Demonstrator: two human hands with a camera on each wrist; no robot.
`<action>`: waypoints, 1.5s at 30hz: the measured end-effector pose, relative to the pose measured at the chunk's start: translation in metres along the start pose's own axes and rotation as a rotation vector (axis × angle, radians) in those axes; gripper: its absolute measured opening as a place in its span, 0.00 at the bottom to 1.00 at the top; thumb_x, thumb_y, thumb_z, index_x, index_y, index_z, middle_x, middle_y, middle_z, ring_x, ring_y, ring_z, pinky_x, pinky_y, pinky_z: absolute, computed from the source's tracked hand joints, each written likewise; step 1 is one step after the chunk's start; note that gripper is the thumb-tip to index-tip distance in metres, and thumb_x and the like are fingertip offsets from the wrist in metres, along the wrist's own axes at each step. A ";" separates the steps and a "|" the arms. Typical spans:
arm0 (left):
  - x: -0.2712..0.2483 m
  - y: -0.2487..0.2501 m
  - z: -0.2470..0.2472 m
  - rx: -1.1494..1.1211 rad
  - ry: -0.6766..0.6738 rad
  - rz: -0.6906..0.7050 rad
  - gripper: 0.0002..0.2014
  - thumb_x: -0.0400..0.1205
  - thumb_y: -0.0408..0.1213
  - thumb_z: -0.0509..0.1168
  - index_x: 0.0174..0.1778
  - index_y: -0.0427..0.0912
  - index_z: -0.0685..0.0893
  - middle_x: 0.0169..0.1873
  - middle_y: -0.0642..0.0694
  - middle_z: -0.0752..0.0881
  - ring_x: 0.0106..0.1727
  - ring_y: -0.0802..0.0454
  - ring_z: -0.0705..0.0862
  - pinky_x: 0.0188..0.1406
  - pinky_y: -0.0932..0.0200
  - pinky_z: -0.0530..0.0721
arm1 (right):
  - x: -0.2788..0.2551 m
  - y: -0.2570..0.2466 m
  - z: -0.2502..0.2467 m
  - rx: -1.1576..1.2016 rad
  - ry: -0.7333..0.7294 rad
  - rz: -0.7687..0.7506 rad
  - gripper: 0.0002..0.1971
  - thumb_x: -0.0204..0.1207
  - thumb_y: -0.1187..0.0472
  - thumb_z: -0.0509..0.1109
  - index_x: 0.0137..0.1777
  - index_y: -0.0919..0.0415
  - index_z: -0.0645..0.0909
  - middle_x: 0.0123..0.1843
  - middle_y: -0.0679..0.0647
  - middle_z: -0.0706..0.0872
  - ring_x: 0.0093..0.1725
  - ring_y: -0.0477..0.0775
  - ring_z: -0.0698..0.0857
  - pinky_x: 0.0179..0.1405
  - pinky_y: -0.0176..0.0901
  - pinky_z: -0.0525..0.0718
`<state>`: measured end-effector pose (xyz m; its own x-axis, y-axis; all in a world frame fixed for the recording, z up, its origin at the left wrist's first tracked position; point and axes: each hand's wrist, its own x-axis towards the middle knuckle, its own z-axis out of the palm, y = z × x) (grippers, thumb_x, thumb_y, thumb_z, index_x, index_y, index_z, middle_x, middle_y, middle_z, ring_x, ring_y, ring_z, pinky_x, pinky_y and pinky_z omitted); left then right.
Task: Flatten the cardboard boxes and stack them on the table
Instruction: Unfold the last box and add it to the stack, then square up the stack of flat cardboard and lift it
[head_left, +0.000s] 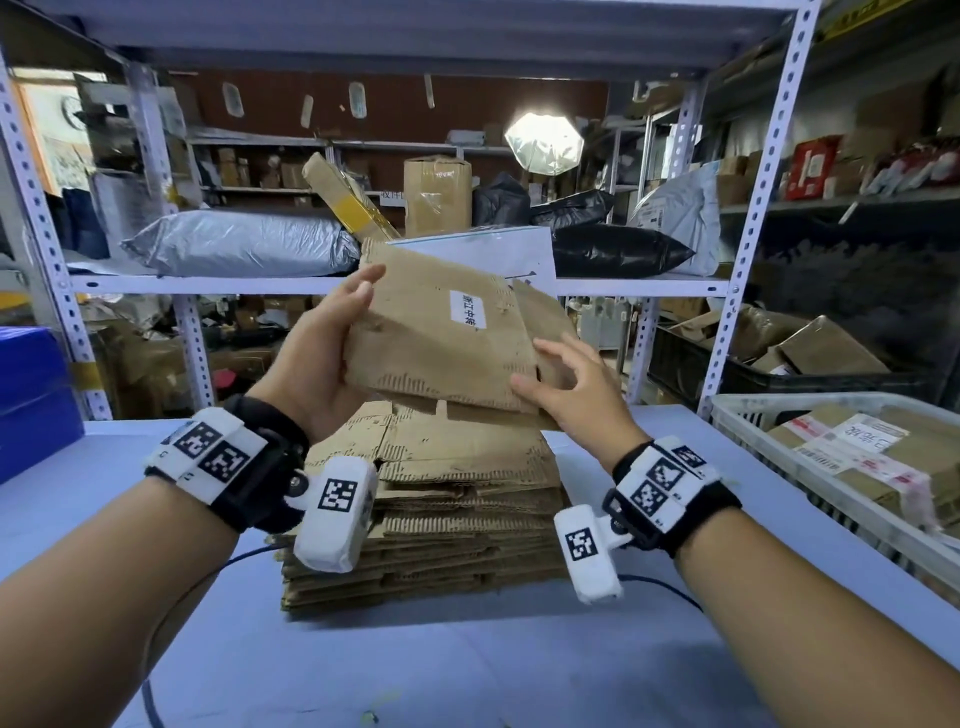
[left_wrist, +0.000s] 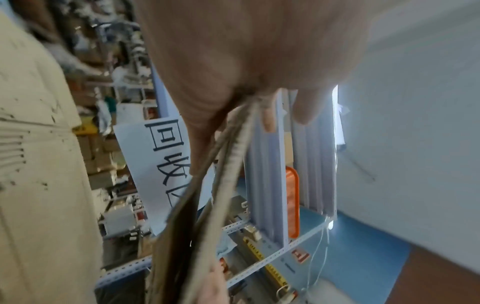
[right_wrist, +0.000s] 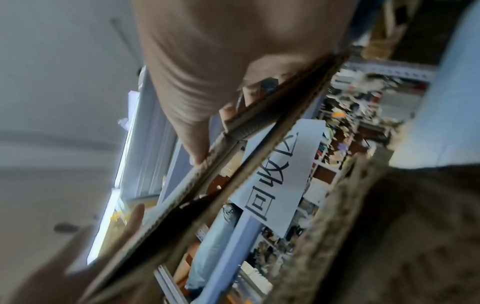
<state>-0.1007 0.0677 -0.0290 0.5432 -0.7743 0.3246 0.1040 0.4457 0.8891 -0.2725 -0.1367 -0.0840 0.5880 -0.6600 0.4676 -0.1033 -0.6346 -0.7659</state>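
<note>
Above the stack (head_left: 441, 499), both hands, left hand (head_left: 317, 358) and right hand (head_left: 571, 395), grip a flattened box (head_left: 431, 343) labelled 浙江中转.

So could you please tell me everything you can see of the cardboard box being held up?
The cardboard box is brown, worn corrugated board, pressed nearly flat, with a white printed label on its upper face. It is held tilted in the air above the stack, the left hand gripping its left edge and the right hand its lower right corner.
</note>
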 end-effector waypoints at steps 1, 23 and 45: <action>0.001 0.002 -0.001 0.045 0.053 -0.004 0.19 0.91 0.37 0.59 0.78 0.55 0.77 0.71 0.42 0.83 0.51 0.41 0.91 0.48 0.20 0.87 | -0.001 -0.001 0.000 -0.060 0.008 -0.006 0.29 0.70 0.36 0.78 0.72 0.38 0.80 0.85 0.45 0.63 0.85 0.53 0.60 0.84 0.59 0.61; -0.024 -0.038 -0.105 0.857 0.058 -0.801 0.12 0.89 0.44 0.65 0.60 0.40 0.85 0.42 0.39 0.89 0.42 0.42 0.88 0.46 0.31 0.92 | -0.018 0.046 0.036 0.424 -0.378 0.689 0.23 0.77 0.69 0.74 0.71 0.66 0.74 0.45 0.66 0.93 0.37 0.61 0.93 0.32 0.50 0.89; -0.009 -0.054 -0.108 0.531 0.239 -0.812 0.23 0.86 0.57 0.65 0.56 0.37 0.87 0.40 0.37 0.93 0.30 0.44 0.91 0.23 0.56 0.87 | -0.022 0.051 0.024 0.355 -0.408 0.746 0.29 0.75 0.51 0.80 0.69 0.70 0.79 0.48 0.65 0.93 0.41 0.62 0.93 0.47 0.58 0.92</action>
<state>-0.0210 0.0988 -0.1149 0.6321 -0.6186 -0.4666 0.1638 -0.4819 0.8608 -0.2718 -0.1446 -0.1436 0.7119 -0.6134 -0.3420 -0.3570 0.1034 -0.9284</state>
